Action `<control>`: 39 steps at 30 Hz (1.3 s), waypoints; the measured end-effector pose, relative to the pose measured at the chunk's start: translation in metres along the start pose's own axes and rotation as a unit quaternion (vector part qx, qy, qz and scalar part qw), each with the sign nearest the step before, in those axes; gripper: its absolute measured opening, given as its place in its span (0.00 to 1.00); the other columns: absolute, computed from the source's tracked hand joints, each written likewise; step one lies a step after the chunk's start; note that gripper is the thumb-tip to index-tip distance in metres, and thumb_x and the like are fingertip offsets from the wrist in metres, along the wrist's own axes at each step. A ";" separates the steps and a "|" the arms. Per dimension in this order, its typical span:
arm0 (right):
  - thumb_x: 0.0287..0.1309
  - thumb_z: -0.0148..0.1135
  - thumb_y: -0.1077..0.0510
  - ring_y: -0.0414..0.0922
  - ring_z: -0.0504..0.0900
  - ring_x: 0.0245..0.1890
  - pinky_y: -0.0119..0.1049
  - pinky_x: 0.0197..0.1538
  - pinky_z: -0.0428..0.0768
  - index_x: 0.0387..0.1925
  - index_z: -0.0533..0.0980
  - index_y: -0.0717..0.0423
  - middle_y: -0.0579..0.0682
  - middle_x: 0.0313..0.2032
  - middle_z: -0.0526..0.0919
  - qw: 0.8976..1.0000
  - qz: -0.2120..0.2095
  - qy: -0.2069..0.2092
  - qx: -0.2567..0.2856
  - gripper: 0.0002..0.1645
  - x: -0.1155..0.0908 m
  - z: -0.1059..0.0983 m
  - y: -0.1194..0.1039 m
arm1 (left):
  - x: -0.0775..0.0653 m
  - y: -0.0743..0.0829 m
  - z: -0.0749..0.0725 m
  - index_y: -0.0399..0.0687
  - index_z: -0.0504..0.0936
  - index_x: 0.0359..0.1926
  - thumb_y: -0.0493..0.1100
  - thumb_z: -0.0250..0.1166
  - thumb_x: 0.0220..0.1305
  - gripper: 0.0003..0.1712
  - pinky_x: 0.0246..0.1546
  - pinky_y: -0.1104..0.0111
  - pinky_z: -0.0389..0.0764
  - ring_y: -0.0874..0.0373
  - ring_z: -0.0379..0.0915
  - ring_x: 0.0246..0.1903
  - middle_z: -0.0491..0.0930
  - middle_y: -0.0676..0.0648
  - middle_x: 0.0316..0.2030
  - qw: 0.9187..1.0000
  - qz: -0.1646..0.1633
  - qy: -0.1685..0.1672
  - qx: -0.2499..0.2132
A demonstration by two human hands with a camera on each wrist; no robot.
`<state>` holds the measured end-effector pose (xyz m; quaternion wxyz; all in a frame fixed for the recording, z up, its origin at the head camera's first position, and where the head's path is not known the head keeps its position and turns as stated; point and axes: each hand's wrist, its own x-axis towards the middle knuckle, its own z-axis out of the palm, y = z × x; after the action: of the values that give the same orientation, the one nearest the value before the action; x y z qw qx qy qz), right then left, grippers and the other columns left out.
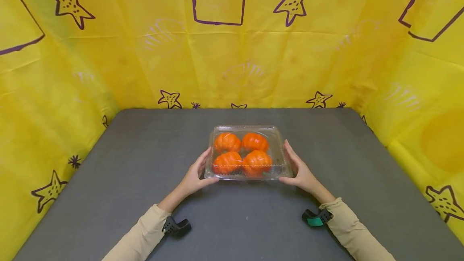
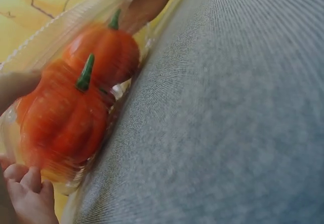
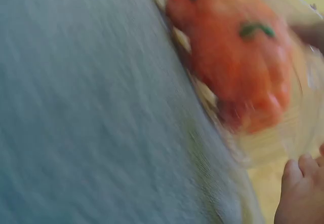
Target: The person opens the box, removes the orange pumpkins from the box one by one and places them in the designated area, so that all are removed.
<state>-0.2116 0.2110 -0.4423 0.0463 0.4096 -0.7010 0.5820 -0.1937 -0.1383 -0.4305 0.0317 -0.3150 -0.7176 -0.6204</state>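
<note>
A clear plastic clamshell container (image 1: 277, 145) with several small orange pumpkins (image 1: 257, 162) inside is held between both hands. My left hand (image 1: 193, 177) grips its left end, thumb at the near corner and fingers along the side. At the opposite end my right hand (image 1: 301, 175) holds it the same way. Green stems show on the pumpkins (image 2: 66, 117) in the left wrist view; the right wrist view shows the pumpkins (image 3: 238, 46) blurred through the plastic. The lid lies over them. Whether the container's base touches the table cannot be told.
A dark grey table (image 1: 145, 140) spreads out around the container. Yellow cloth (image 1: 232, 51) printed with starfish surrounds it at the back and both sides. Each wrist wears a black band mount (image 1: 177, 227) over or near a beige sleeve (image 1: 139, 235).
</note>
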 end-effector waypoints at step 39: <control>0.44 0.64 0.73 0.41 0.44 0.66 0.27 0.60 0.52 0.63 0.44 0.73 0.63 0.66 0.35 0.990 0.054 0.024 0.129 0.51 -0.005 0.002 0.007 | -0.013 -0.015 0.000 0.20 0.44 0.62 0.22 0.54 0.56 0.37 0.58 0.74 0.49 0.38 0.36 0.62 0.40 0.26 0.63 0.998 0.016 -0.011 -0.062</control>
<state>-0.2118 0.2118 -0.4507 -0.0217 0.3594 -0.6401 0.6787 -0.1908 -0.1443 -0.4486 0.0142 -0.3343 -0.6730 -0.6596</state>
